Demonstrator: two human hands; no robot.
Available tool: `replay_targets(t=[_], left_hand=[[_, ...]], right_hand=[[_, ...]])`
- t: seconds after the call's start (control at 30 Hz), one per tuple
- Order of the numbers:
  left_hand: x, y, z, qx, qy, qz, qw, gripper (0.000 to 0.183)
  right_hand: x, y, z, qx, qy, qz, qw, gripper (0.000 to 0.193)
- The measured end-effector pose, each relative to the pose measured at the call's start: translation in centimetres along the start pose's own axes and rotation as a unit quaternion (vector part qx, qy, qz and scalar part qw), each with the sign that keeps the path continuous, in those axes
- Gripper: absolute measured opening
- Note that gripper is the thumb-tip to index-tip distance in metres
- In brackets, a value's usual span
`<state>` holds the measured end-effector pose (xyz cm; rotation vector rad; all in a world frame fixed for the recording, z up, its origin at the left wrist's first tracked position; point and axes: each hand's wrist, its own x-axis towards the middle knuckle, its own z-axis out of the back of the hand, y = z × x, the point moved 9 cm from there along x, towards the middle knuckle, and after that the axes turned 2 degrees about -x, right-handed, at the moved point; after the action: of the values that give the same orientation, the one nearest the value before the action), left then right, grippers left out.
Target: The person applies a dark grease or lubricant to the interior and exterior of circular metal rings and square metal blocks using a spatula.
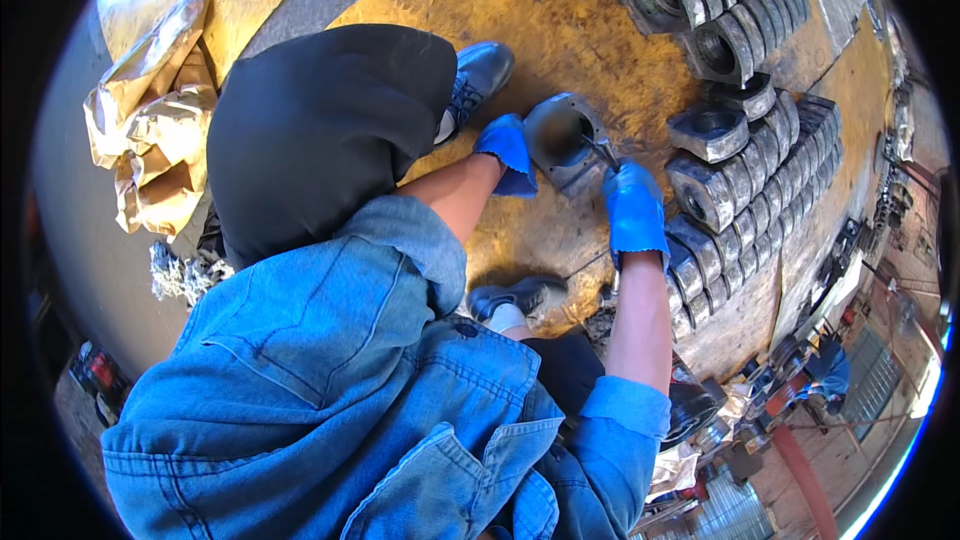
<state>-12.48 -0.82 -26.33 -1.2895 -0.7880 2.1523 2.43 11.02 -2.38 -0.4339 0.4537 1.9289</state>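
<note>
Both hands are busy, so keep your left hand (507, 152) clamped on the metal block (566, 143) while your right hand (633, 210), fingers wrapped round the small tool (603, 153), scrapes inside the bore without slipping.

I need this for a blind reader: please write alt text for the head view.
Seen from above, a person in blue gloves steadies a grey metal casting with the left hand while the right hand works a thin tool at its round bore. Rows of similar castings lie to the right on a rusty yellow floor.
</note>
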Motion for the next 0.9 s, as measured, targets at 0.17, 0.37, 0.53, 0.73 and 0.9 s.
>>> replay_targets(t=[0.17,0.37,0.53,0.73,0.9], left_hand=[[-0.9,-1.3,0.3,0.012,0.012,-0.007,1.0,0.025],[0.0,-0.8,0.8,0.025,-0.01,-0.032,0.999,0.026],[-0.7,-1.2,0.6,-0.003,0.024,-0.015,1.0,0.028],[-1.0,-0.5,0.7,-0.093,0.057,0.047,0.993,0.027],[-0.2,0.2,-0.5,-0.084,0.076,0.043,0.993,0.025]], right_hand=[[0.2,-0.9,-2.0,-0.04,0.001,0.011,0.999,0.025],[-1.3,0.5,-3.4,0.097,0.064,-0.051,0.992,0.027],[-2.2,-0.9,-6.1,0.311,0.162,-0.172,0.921,0.029],[-2.4,-1.9,-5.1,0.417,0.117,-0.242,0.868,0.026],[0.5,-3.5,-6.9,0.356,-0.029,-0.138,0.924,0.025]])
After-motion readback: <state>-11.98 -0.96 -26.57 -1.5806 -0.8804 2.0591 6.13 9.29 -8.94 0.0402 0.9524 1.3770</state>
